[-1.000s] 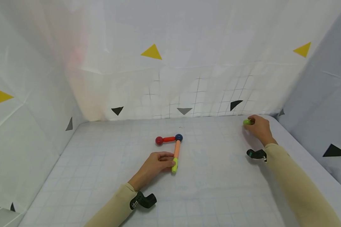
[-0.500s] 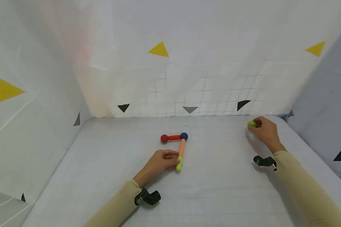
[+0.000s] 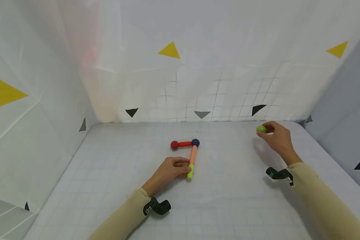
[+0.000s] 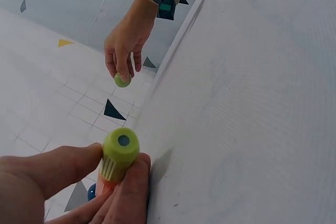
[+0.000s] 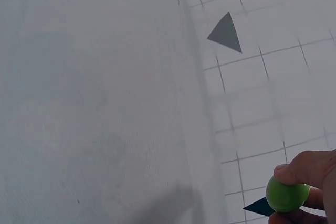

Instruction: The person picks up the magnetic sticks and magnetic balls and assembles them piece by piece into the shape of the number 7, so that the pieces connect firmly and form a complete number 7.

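Observation:
In the head view my left hand [image 3: 169, 170] pinches the yellow-green magnetic rod [image 3: 190, 172] between thumb and fingers. The left wrist view shows that rod's end [image 4: 121, 148] with a grey dot in it. An orange rod [image 3: 193, 155] continues in line up to a dark blue ball [image 3: 195, 142]. From this ball a red rod [image 3: 185, 144] runs left to a dark red ball [image 3: 174, 145]. My right hand [image 3: 278, 138] holds a light green ball [image 3: 261, 129] with its fingertips above the far right of the table; the right wrist view shows the ball [image 5: 286, 195] closely.
The table [image 3: 228, 200] has a white, faintly gridded cover. A white back wall [image 3: 228, 83] with grid lines and triangle markers stands behind it. Side walls [image 3: 348, 110] close in left and right. A black wrist camera [image 3: 157, 206] juts from the left sleeve.
My right hand, with the green ball, has risen off the table and shifted slightly left. The left hand keeps its grip on the rod. The head view has turned a little left.

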The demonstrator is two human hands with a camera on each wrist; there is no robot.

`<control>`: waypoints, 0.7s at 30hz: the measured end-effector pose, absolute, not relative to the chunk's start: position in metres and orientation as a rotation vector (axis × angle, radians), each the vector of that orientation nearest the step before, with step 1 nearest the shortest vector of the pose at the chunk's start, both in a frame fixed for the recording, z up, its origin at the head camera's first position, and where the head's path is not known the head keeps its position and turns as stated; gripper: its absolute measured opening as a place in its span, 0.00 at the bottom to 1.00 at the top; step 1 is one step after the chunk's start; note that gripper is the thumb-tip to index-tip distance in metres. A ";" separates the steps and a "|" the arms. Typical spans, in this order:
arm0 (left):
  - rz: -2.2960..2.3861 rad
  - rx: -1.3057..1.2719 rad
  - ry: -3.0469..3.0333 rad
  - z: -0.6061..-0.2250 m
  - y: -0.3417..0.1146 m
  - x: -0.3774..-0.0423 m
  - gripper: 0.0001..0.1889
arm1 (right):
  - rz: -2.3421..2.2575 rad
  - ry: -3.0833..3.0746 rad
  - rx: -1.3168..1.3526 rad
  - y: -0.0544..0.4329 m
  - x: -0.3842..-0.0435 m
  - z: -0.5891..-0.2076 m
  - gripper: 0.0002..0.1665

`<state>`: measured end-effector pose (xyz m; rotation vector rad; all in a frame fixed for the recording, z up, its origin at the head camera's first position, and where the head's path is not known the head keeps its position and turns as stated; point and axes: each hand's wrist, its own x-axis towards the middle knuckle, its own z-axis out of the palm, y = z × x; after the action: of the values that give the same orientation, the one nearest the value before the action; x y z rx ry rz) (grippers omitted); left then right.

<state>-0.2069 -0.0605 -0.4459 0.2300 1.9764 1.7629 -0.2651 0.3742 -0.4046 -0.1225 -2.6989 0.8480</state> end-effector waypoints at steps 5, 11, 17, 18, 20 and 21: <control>1.764 0.227 1.971 -0.445 -0.059 -0.207 0.23 | 0.875 -2.674 -0.098 0.358 -0.254 -0.402 0.27; 1.755 0.226 1.980 -0.445 -0.059 -0.206 0.23 | 0.904 -2.652 -0.030 0.341 -0.240 -0.403 0.26; 1.756 0.236 1.989 -0.445 -0.060 -0.205 0.22 | 0.922 -2.624 0.021 0.325 -0.229 -0.400 0.25; 1.757 0.237 1.989 -0.444 -0.060 -0.205 0.22 | 0.926 -2.617 0.033 0.322 -0.227 -0.400 0.25; 1.764 0.238 1.983 -0.443 -0.061 -0.205 0.22 | 0.933 -2.605 0.056 0.316 -0.224 -0.398 0.24; 1.768 0.234 1.980 -0.443 -0.061 -0.204 0.22 | 0.940 -2.599 0.070 0.313 -0.223 -0.397 0.24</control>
<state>-0.2044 -0.0612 -0.4426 0.2338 1.9804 1.7678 -0.2226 0.3129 -0.3974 0.0704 -2.5987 0.9397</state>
